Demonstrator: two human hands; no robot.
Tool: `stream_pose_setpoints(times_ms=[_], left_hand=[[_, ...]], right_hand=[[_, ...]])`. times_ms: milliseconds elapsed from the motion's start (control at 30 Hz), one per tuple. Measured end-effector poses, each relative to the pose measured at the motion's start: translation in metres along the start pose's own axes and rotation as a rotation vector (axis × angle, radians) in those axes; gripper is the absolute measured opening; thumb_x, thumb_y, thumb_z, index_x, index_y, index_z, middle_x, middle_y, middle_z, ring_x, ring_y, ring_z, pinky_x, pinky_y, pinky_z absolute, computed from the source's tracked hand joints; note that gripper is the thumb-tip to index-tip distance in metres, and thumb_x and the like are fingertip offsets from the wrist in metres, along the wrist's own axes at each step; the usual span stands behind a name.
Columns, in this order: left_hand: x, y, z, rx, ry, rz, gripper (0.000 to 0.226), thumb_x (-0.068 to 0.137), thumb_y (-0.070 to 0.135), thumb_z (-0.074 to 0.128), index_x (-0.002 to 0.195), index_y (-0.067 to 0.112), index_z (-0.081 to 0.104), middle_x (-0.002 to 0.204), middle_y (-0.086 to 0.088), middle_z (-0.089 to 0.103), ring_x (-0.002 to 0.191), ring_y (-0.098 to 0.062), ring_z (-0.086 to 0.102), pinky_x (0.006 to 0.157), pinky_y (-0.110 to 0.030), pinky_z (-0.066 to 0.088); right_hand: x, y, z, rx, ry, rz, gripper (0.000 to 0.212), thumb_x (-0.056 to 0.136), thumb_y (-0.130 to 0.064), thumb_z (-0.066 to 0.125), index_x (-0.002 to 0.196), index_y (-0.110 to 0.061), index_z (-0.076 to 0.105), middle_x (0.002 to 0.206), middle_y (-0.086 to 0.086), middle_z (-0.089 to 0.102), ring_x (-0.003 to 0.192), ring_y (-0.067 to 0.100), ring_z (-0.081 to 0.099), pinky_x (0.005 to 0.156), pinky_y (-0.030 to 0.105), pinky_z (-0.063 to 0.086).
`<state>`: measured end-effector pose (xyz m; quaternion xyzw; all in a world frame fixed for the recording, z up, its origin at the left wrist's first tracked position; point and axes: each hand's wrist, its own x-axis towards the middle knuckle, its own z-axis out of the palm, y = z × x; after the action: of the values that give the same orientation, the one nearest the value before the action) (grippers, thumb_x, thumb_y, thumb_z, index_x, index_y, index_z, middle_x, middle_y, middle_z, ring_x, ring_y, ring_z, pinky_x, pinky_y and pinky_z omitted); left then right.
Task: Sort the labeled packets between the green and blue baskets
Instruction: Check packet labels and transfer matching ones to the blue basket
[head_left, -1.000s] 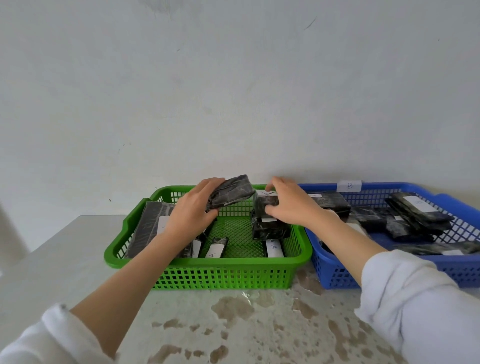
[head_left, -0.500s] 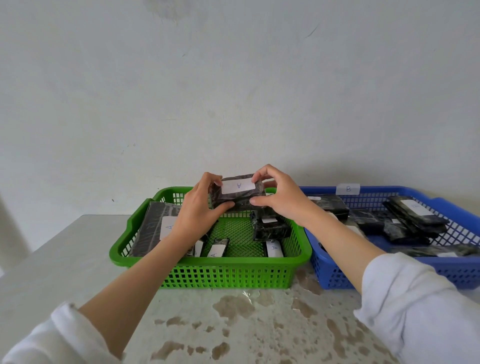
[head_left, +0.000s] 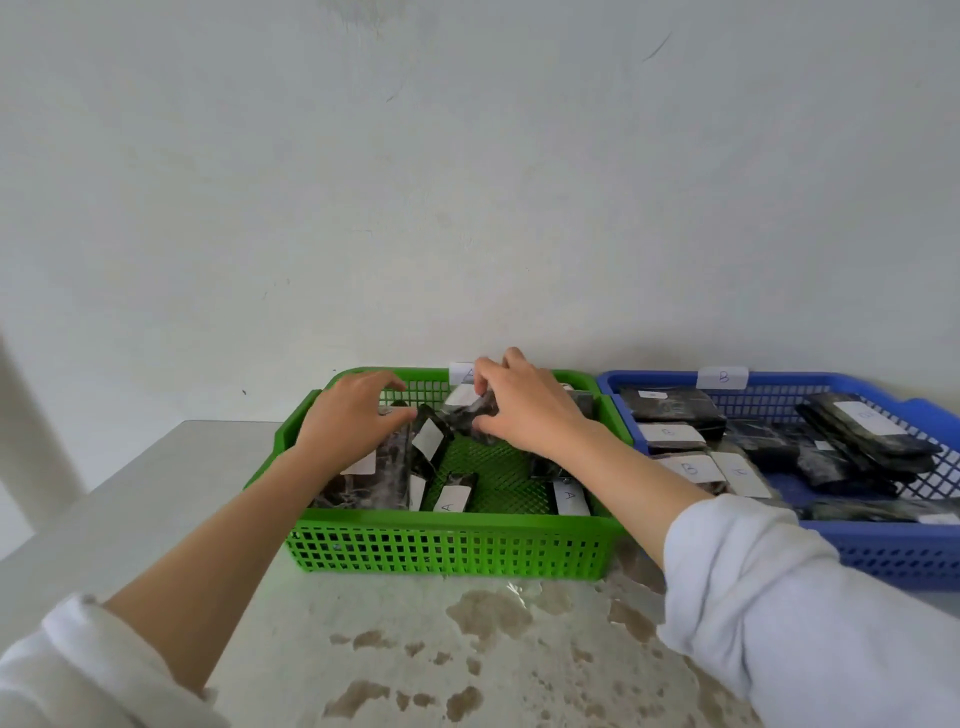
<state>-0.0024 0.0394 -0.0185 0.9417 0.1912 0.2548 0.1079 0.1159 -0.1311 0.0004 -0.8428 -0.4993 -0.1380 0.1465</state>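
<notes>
On the pale stained tabletop filling the bottom of the frame, two baskets are sitting side by side: one green slotted plastic basket at centre and one blue slotted plastic basket at the right edge. Each is carrying one white paper tag on its back rim, the blue one's reading B. Both of the person's hands are working inside the green one, a little apart. The left hand is curling its fingers over the top end of a large dark mottled wrapped packet leaning at that basket's left side. The right hand is pinching a small dark crinkled packet near the back wall. To me the person is settling an A packet among its fellows. The next move, I'd judge, is calling for letting go and turning up another label to read. I'm counting about six packets in the green basket and at least six in the blue, though they're overlapping too much for a sure tally.
</notes>
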Motion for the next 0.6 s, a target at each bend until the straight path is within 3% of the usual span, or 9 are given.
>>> stream_pose_setpoints(times_ms=[133,300,467,600], left_hand=[[-0.01,-0.017,-0.007,0.145,-0.06,-0.062,0.045,0.087,0.05,0.053,0.117,0.017,0.06,0.115,-0.003,0.064,0.103,-0.02,0.057,0.088,-0.038,0.047],[-0.011,-0.025,-0.012,0.217,-0.144,-0.092,0.06,0.085,0.056,0.052,0.13,0.017,0.051,0.121,-0.007,0.058,0.124,-0.024,0.04,0.092,-0.039,0.041],[0.006,-0.029,-0.026,0.261,-0.311,-0.127,0.063,0.081,0.06,0.055,0.124,0.014,0.053,0.116,-0.01,0.053,0.118,-0.029,0.035,0.092,-0.04,0.037],[0.016,-0.024,-0.033,0.028,-0.29,-0.079,0.06,0.078,0.046,0.068,0.124,0.01,0.057,0.109,-0.008,0.053,0.1,-0.022,0.048,0.08,-0.028,0.038]], right_hand=[[0.004,-0.007,0.016,-0.18,-0.094,0.015,0.047,0.084,-0.036,0.065,0.118,-0.01,0.046,0.122,0.013,0.044,0.085,0.029,0.056,0.069,0.035,0.04],[0.013,-0.009,0.021,-0.315,-0.143,-0.04,0.056,0.083,-0.043,0.065,0.123,-0.008,0.046,0.124,0.012,0.05,0.096,0.029,0.058,0.072,0.034,0.041],[0.009,-0.002,0.032,-0.515,-0.242,-0.038,0.048,0.081,-0.052,0.062,0.113,-0.017,0.056,0.113,0.003,0.062,0.105,0.023,0.057,0.096,0.043,0.03],[0.008,-0.003,0.03,-0.464,-0.153,-0.056,0.038,0.084,-0.049,0.057,0.105,-0.019,0.06,0.112,0.002,0.062,0.113,0.022,0.048,0.095,0.044,0.03]])
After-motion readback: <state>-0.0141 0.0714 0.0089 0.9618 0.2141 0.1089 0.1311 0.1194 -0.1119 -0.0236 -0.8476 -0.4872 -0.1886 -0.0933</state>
